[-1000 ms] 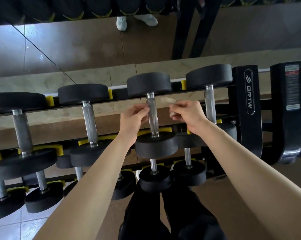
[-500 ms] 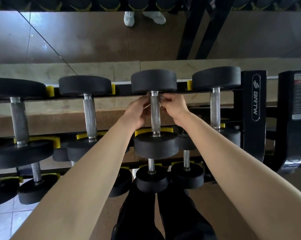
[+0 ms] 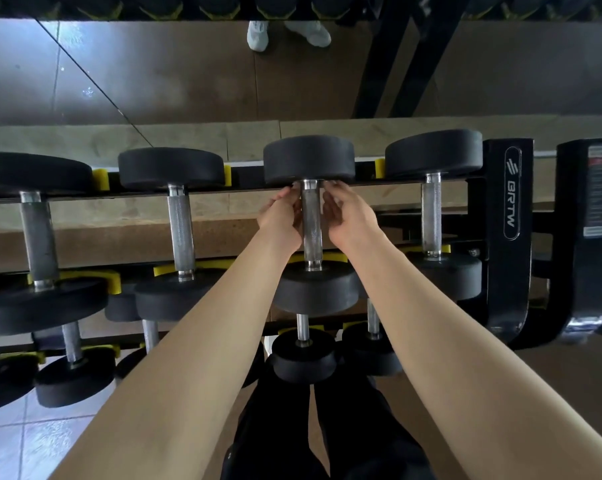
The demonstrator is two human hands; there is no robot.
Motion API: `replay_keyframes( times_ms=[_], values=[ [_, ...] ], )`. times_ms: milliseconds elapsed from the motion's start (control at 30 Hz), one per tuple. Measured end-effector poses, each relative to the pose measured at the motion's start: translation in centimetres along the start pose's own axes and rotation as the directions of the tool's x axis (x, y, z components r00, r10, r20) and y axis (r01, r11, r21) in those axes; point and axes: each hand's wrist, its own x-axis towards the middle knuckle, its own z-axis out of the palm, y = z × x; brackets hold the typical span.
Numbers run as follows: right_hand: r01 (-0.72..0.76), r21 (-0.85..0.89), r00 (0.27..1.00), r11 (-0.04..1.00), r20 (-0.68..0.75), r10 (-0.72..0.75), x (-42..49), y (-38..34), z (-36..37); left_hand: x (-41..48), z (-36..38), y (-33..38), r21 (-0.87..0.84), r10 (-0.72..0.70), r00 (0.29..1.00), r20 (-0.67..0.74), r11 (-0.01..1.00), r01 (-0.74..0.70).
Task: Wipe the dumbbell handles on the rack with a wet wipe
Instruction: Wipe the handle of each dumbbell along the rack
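Brown floor panels and a pale tiled patch at the lower left are lying beneath a black dumbbell rack (image 3: 507, 237), whose end upright is carrying a "BRTW" badge. Acting as the container, the rack is holding its load in tiers: the top tier is carrying four black round-headed dumbbells side by side in yellow saddles (image 3: 100, 178), each with a knurled steel handle running front to back, and the lower tiers are carrying smaller dumbbells (image 3: 303, 355) of the same pattern. Both bare forearms are reaching up from the bottom edge toward the third dumbbell from the left on the top tier (image 3: 309, 161). The left hand (image 3: 280, 216) is sitting against the left side of that dumbbell's handle (image 3: 311, 223), fingers curled narrowly toward the bar near its far end. The right hand (image 3: 348, 216) is sitting against the right side of the same handle, fingers likewise bent inward at the far collar, just under the rear head. Whether either hand is gripping anything cannot be told, and the wet wipe cannot be made out between the fingers and the bar. The neighbouring handles (image 3: 180, 230) are standing untouched. Dark trouser legs (image 3: 344, 427) are showing between the forearms, and a mirror panel at the top is reflecting a pair of white shoes (image 3: 258, 34).
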Motion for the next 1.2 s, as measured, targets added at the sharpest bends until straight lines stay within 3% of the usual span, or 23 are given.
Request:
replay_keyframes(
  times_ms=[100, 200, 267, 333, 433, 633, 767, 1000, 1200],
  values=[
    [0.090, -0.012, 0.994, 0.996, -0.068, -0.091, -3.2, -0.8, 0.6, -0.3, 0.0, 0.4, -0.075, -0.042, 0.998, -0.044, 0.996, 0.039],
    [0.165, -0.197, 0.981, 0.966, -0.069, -0.182, -3.6, -0.5, 1.1, -0.8, -0.3, 0.7, -0.112, -0.017, 0.997, -0.076, 0.994, 0.008],
    [0.129, -0.260, 0.984, 0.957, -0.085, -0.155, -3.6, -0.2, 1.3, -1.0, -0.7, 0.6, -0.139, 0.018, 0.997, -0.072, 0.990, -0.028],
    [0.069, -0.211, 0.994, 0.975, -0.067, -0.085, -3.8, -0.5, 1.6, -1.8, -1.0, 0.4, -0.160, 0.066, 0.998, -0.021, 0.985, -0.069],
    [0.000, -0.163, 0.999, 0.987, -0.035, -0.005, -3.2, -1.1, 1.4, -2.1, -1.2, -0.2, -0.096, 0.135, 0.991, 0.018, 0.986, -0.133],
    [0.171, -0.339, 0.983, 0.925, -0.006, -0.184, -3.1, -1.4, 0.4, -1.2, -0.8, 0.0, 0.069, 0.171, 0.981, -0.089, 0.984, -0.166],
    [0.236, -0.342, 0.971, 0.909, 0.051, -0.233, -3.2, -1.0, -1.4, -0.8, -1.3, 0.3, 0.176, 0.150, 0.989, 0.010, 0.973, -0.149],
    [0.246, -0.571, 0.964, 0.783, 0.060, -0.260, -2.1, -0.5, -0.4, -1.5, -5.0, 0.2, 0.186, 0.103, 0.967, 0.234, 0.971, -0.148],
    [0.305, -0.605, 0.948, 0.736, 0.117, -0.297, -3.4, -0.6, -2.5, -1.7, -4.7, -0.9, 0.349, 0.123, 0.984, 0.132, 0.923, -0.162]
  ],
)
